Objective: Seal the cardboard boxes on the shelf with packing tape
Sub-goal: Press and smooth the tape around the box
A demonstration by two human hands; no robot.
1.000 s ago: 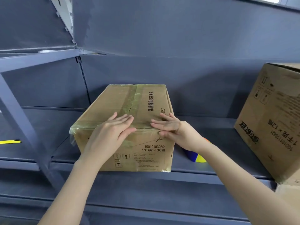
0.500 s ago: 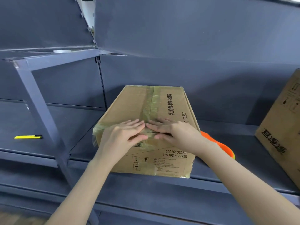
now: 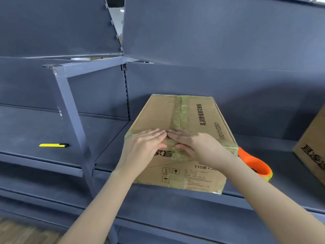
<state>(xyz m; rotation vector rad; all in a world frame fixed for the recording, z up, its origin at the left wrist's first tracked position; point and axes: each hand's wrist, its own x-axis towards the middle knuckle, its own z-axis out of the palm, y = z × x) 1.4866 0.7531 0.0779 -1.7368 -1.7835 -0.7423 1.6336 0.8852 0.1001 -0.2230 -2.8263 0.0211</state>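
Grey metal shelves (image 3: pixel 44 131) fill the view, and the box (image 3: pixel 179 138) stands on one of them, directly in front of the person. Both hands lie flat on its near top edge. The left hand (image 3: pixel 142 148) and the right hand (image 3: pixel 195 147) are spread open, palms down, fingertips almost touching each other over the tape (image 3: pixel 177 113) that runs along the middle seam. They hold nothing; they only press.

The step seems to be the smoothing of the tape end where it folds over the edge and goes down the front face. To do this well, I think the palms should slide outward and downward from the seam with firm, even pressure, so that air and wrinkles go out and the tape end sticks fully to the front. The tape looks a little wrinkled above the fingers, so one more stroke there may help.

Just beyond the right wrist lies the tape dispenser (image 3: pixel 255 162), on the shelf beside the box. Far from the left hand lies a yellow knife (image 3: pixel 52 145). Another box (image 3: pixel 311 148) waits further to the right.
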